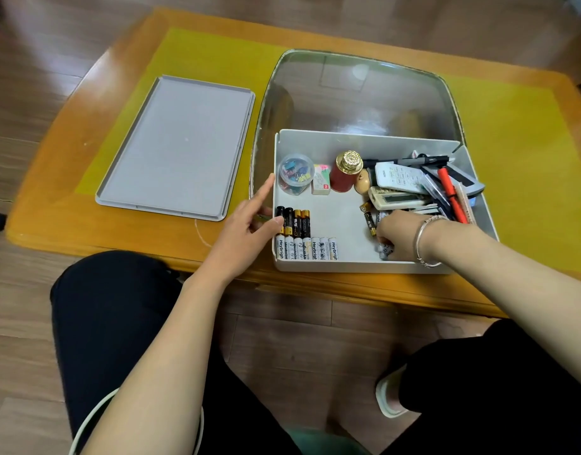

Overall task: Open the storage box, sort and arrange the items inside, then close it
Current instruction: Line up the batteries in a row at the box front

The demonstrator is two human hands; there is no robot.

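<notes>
The open white plastic storage box [354,266] stands at the near edge of the orange wooden worktop [53,205], on its right half. In its near left corner two neat rows of batteries [299,236] lie side by side. The left hand [249,221] rests at the left wall of the box, index finger stretched out, the other fingers loosely bent and holding nothing. The right hand [397,238] reaches into the near right part, its fingers [382,241] closed on small loose batteries. I think it is best to lift few at once and lay them parallel to the rows. Farther in stand a clear tub of clips [294,175], a red bottle with gold cap [346,172] and remote controls [400,188]. The grey flat lid [177,149] lies to the left on a yellow mat [217,54]. Around is wooden floor [30,77].
</notes>
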